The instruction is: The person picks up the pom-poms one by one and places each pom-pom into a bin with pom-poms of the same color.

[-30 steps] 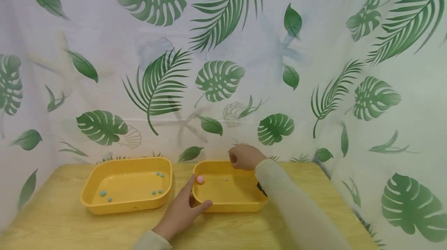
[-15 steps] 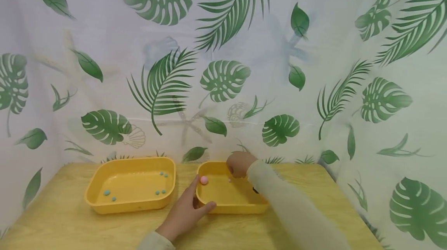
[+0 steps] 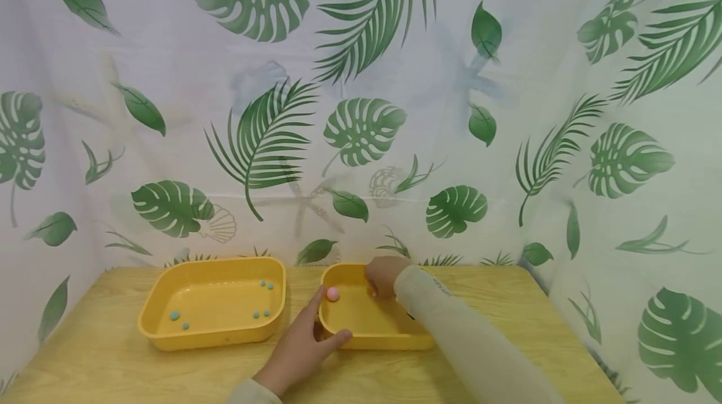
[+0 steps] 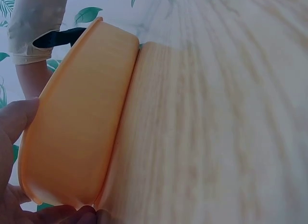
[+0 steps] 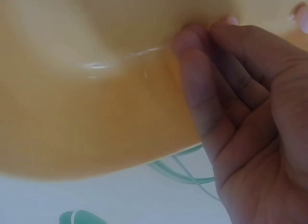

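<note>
My left hand [image 3: 299, 349] grips the near left corner of the right yellow tray [image 3: 383, 341]. Its thumb [image 4: 21, 115] lies on the tray's rim in the left wrist view, and other fingertips sit low at its wall. A pink ball [image 3: 333, 294] rests inside, by the tray's left end. Reaching in over the back, my right hand [image 3: 387, 274] has its fingers bent and drawn together low over the tray floor. A tiny pink ball [image 5: 232, 20] shows just past its thumb in the right wrist view; I cannot tell whether anything is between the fingertips.
To the left stands another yellow tray [image 3: 209, 336], holding a larger blue-green ball [image 3: 175, 315] and several small ones [image 3: 267, 313]. Both trays stand on a wood-grain table [image 3: 141, 372]. Behind rises a leaf-printed cloth [image 3: 366, 216].
My right hand has come down from above the back rim into the tray, shifting slightly left. It covers the tiny pink ball in the head view. The left hand keeps its hold.
</note>
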A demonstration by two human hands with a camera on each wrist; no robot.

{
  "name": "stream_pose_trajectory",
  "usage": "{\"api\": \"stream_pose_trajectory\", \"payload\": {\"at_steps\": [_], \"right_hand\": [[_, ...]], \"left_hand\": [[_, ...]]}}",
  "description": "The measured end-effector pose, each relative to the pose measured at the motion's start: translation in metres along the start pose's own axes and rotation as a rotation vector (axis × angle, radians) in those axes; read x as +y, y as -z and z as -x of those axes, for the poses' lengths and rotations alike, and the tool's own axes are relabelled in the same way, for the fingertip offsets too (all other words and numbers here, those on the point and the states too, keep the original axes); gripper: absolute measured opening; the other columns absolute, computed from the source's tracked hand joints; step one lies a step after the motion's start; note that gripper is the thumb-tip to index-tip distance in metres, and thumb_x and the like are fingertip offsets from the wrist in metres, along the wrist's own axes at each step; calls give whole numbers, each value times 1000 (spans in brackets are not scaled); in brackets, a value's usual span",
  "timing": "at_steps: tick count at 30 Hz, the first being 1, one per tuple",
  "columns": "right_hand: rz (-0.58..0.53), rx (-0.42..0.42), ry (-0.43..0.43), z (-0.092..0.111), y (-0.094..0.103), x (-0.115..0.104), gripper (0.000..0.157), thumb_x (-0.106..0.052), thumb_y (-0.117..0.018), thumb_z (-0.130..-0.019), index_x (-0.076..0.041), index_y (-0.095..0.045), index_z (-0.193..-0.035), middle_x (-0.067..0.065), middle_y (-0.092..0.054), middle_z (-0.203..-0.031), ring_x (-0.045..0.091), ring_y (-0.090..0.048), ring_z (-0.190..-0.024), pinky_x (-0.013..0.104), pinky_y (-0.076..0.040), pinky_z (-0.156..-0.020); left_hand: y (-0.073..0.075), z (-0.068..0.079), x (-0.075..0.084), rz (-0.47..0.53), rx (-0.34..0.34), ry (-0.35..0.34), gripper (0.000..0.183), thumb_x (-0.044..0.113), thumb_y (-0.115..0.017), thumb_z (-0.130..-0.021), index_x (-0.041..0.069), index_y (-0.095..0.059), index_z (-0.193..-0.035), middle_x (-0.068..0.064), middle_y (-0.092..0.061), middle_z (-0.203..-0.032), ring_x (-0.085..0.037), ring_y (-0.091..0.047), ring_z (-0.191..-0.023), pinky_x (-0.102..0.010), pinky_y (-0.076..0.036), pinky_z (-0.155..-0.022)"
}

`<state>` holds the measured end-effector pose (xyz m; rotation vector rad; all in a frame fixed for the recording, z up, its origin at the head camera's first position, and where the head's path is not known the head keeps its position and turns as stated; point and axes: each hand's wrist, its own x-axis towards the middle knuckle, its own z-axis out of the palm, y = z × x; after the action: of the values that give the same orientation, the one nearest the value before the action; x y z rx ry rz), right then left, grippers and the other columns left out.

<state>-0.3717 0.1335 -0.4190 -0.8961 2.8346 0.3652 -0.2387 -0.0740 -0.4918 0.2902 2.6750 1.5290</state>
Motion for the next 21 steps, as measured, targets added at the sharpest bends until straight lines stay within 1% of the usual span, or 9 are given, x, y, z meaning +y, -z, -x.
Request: {"api": "stream_pose_trajectory", "payload": {"at_steps": [4, 7, 9, 11, 13, 15, 17, 19, 21], "right_hand": [[-40, -2, 11, 9, 9, 1, 29, -22, -83, -88, -17, -61, -70, -4, -63, -74, 14, -55, -68, 32, -52, -72], [-145, 2, -8, 23, 21, 4, 14, -16, -79, -91, -10, -67, -88, 2, -70, -89, 18, -63, -79, 36, -56, -80], [-254, 46, -32, 37, 31, 6, 15, -13, -77, -92, -7, -68, -102, 5, -72, -97, 22, -67, -86, 40, -57, -86], [-368, 141, -40, 54, 40, 7, 18, -9, -73, -94, -6, -68, -111, 6, -72, -101, 23, -68, -90, 42, -57, -87], [-455, 269, -41, 73, 43, 6, 18, -12, -70, -97, -8, -68, -114, 2, -72, -98, 19, -66, -88, 40, -56, -85], [-534, 401, -38, 94, 40, 3, 15, -11, -69, -98, -10, -69, -113, -3, -70, -94, 14, -63, -83, 34, -56, -79], [-573, 511, -36, 112, 31, -1, 13, -11, -69, -98, -12, -70, -111, -9, -68, -89, 7, -57, -76, 28, -53, -71], [-608, 576, -16, 128, 19, -3, 12, -9, -69, -98, -13, -70, -109, -12, -66, -86, 3, -54, -72, 24, -52, -66], [-648, 588, 19, 141, 7, -4, 10, -8, -68, -99, -13, -70, -108, -13, -65, -85, 2, -52, -69, 23, -51, -62]], "left_hand": [[0, 0, 1, 1, 0, -6, 103, 62, -71, -91, 18, -17, -167, -17, -37, -164, -27, -52, -132, -55, -42, -111], [0, 1, 2, 1, 3, -9, 104, 61, -71, -91, 17, -16, -167, -18, -37, -163, -27, -53, -131, -55, -42, -111], [0, 2, 3, 1, 3, -8, 104, 61, -71, -91, 16, -16, -167, -19, -39, -162, -27, -54, -130, -56, -43, -110], [0, 3, 4, 5, 2, -8, 105, 61, -71, -91, 15, -16, -167, -20, -40, -161, -27, -54, -131, -56, -42, -111], [0, 3, 4, 4, -3, -10, 105, 61, -71, -91, 15, -16, -167, -20, -41, -159, -26, -55, -128, -56, -44, -109], [0, 2, 4, 5, -9, -16, 105, 60, -71, -91, 14, -16, -167, -19, -45, -156, -23, -58, -121, -53, -47, -105], [0, 2, 4, 3, -8, -16, 105, 60, -72, -91, 15, -16, -167, -19, -45, -156, -21, -58, -116, -51, -48, -103], [0, 2, 4, 0, -7, -15, 104, 59, -72, -91, 15, -15, -167, -19, -45, -156, -20, -58, -116, -50, -48, -103], [1, 2, 4, 1, -6, -12, 104, 60, -72, -91, 16, -16, -167, -18, -46, -155, -19, -59, -112, -48, -49, -100]]}}
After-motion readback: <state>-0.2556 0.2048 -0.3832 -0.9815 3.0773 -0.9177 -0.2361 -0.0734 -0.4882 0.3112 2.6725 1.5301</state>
